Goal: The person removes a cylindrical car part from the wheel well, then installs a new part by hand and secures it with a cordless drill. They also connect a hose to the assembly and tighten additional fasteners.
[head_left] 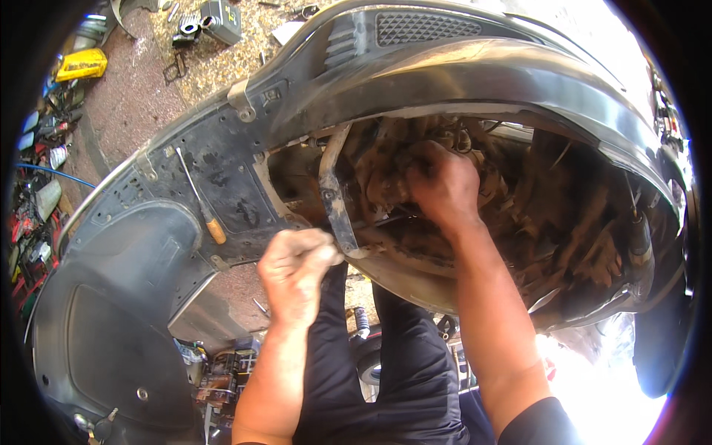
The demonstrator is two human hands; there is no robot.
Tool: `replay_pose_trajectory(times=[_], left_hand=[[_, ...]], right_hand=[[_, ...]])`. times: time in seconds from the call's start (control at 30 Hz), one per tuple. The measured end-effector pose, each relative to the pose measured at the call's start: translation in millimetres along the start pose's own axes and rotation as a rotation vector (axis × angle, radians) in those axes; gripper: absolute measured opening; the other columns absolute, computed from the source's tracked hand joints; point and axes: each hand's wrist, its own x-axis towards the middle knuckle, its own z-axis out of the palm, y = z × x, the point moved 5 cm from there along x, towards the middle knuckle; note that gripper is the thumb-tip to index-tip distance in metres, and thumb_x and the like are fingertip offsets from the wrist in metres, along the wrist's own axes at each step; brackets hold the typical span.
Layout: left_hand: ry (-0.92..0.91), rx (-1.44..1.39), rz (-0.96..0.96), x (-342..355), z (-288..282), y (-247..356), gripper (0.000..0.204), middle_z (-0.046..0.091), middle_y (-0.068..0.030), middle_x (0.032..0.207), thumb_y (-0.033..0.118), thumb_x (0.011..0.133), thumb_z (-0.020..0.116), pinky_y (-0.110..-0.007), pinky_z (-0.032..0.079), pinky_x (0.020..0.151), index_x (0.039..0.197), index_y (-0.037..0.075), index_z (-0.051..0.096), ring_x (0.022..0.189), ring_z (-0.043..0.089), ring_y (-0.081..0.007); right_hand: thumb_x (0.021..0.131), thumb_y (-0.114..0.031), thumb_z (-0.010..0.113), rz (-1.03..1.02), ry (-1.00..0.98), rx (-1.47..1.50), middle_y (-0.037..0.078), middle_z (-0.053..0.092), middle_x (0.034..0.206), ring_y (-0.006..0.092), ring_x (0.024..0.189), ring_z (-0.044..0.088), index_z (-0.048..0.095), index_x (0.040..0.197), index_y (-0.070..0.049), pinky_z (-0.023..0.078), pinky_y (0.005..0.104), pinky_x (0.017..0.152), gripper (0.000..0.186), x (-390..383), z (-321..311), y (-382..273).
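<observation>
My right hand (443, 183) reaches into the dusty open bay of a dark scooter (460, 81). Its fingers are curled closed among grimy parts, and what they hold is hidden. By the lower end of a worn metal bracket (331, 189), my left hand (297, 271) is raised with thumb and fingers pinched together. Some motion blur covers its fingertips, so anything between them cannot be made out. A screwdriver (213, 226) with a wooden handle lies on the scooter's flat footboard (241, 178), left of the bracket.
Keys (106, 426) hang at the scooter's front, lower left. Beyond the footboard, a dark box (221, 22) and metal parts sit on the ground. A yellow container (81, 64) stands among clutter at far left. Below, near my legs, are a shock absorber (361, 322) and a wheel (368, 363).
</observation>
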Motion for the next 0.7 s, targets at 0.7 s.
replay_pose_trajectory(times=[0.7], left_hand=[[-0.162,-0.192,-0.405,79,107,-42,0.007,0.070,-0.0074,0.099,0.001,0.092,0.069,-0.034,0.054,0.089,0.097,0.003,0.065,0.093,0.066,-0.0196]], right_hand=[[0.084,0.001,0.070,0.254,-0.041,1.124,0.008,0.071,0.082,0.0092,0.078,0.061,0.066,0.092,0.001,0.051,0.0286,0.070,0.009,-29,1,26]])
